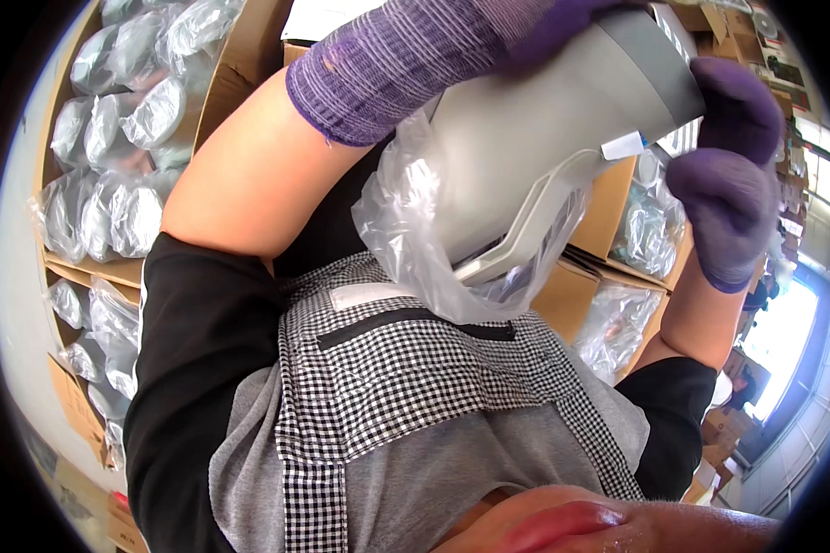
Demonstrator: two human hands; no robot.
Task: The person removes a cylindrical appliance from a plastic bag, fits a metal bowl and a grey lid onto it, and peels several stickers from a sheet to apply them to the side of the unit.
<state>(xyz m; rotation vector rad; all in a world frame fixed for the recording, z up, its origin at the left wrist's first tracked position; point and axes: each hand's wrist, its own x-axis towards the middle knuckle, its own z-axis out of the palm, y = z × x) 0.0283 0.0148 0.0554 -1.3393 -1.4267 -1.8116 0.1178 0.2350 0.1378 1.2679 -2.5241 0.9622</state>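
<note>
A large light-grey plastic jug [526, 138] with a side handle [535, 217] and a darker grey band at one end is tilted in front of my chest. A clear plastic bag [406, 212] is bunched around its lower end and handle, against my apron. My left hand [553, 37], in a purple glove, is closed on the jug's far upper side, its fingertips hidden. Beside the banded end is my right hand [733, 152], also purple-gloved, its bent fingers and thumb apart. Whether those fingers touch the rim is unclear. A small white-and-blue tag [623, 146] sits near the handle's top.
Left of me, a cardboard box [240, 69] holds several bagged grey items [120, 120], with more bagged goods [111, 341] below. Behind the jug are open cartons [567, 295] with clear-wrapped items [613, 318]. Stacked boxes and a bright doorway [788, 346] lie at far right.
</note>
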